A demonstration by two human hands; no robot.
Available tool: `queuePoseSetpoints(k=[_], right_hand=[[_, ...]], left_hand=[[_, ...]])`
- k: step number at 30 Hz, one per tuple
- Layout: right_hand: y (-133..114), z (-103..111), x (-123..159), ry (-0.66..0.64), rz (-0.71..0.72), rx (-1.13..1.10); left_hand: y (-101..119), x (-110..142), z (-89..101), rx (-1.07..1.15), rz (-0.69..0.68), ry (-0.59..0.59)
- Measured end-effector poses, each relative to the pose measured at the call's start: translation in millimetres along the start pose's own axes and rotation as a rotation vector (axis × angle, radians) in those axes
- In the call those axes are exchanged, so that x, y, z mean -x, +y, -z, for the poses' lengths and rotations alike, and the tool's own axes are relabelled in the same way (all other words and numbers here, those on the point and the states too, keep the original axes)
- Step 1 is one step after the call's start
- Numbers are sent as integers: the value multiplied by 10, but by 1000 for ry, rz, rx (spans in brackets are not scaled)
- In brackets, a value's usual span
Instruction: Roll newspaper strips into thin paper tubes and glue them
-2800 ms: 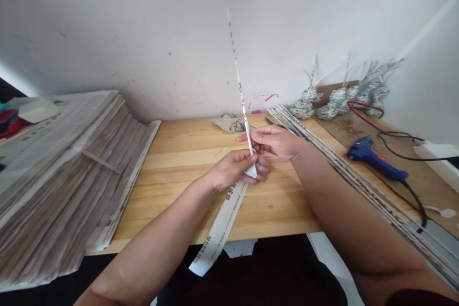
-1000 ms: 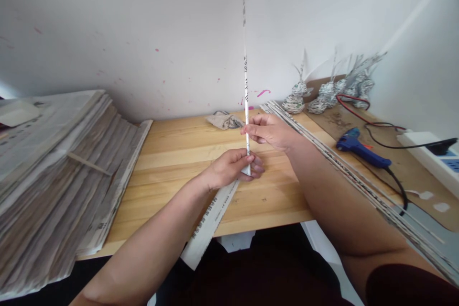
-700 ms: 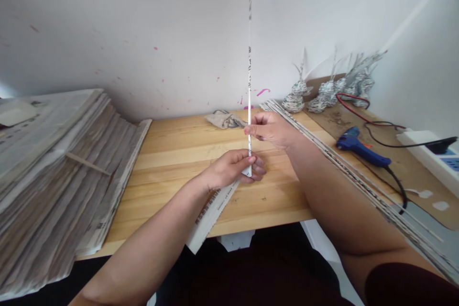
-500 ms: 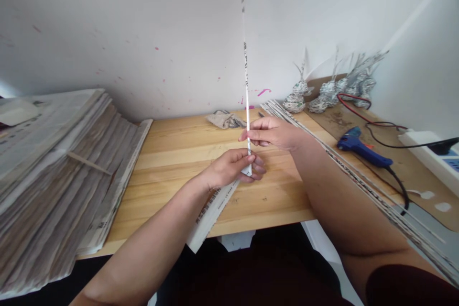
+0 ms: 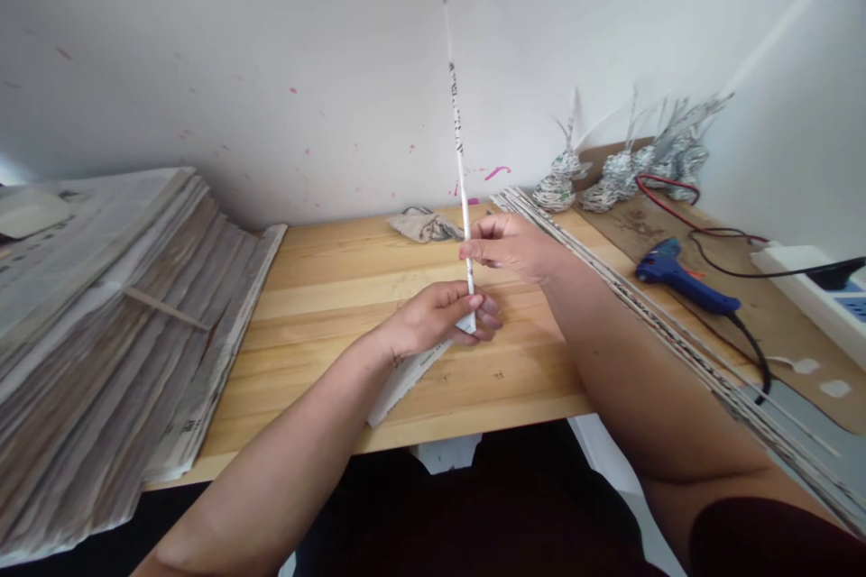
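A thin tube of rolled newspaper [image 5: 457,131] rises almost upright before me, leaning slightly left, its top beyond the picture's edge. Around its lower end my left hand [image 5: 446,314] is closed, thumb pressed on the paper. The unrolled strip of newspaper [image 5: 404,386] trails from that hand down and to the left, partly hidden by my forearm. Just above, my right hand [image 5: 504,245] pinches the tube between thumb and fingers.
Stacked newspapers [image 5: 162,288] fill the table's left side. A crumpled cloth [image 5: 425,225] lies near the wall. Finished paper tubes [image 5: 629,293] run along the right, beside a blue glue gun [image 5: 686,279], a power strip [image 5: 812,288] and several woven paper figures [image 5: 558,185] on cardboard [image 5: 723,248].
The tube's upper part has tilted left. The loose newspaper strip has become shorter below my left hand. My right-hand fingers have shifted slightly on the tube.
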State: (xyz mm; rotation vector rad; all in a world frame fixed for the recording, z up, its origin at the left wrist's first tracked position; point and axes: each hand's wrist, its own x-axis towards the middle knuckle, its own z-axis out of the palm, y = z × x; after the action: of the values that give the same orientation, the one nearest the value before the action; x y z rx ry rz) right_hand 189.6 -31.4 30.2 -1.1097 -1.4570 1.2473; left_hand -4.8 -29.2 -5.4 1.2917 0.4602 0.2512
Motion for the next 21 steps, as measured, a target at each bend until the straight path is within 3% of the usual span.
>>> queuePoseSetpoints(k=[2, 7, 13, 18, 21], right_hand=[[-7, 5, 2, 27, 13, -35], [-53, 30, 52, -150, -31, 78], [32, 24, -9, -7, 2, 4], [-31, 50, 55, -159, -39, -52], [-46, 45, 63, -164, -30, -40]], left_hand=[[8, 7, 1, -5, -4, 2], [-3, 0, 5, 8, -11, -3], [12, 5, -5, 1, -11, -17], [26, 18, -8, 0, 11, -17], [27, 18, -21, -25, 20, -20]])
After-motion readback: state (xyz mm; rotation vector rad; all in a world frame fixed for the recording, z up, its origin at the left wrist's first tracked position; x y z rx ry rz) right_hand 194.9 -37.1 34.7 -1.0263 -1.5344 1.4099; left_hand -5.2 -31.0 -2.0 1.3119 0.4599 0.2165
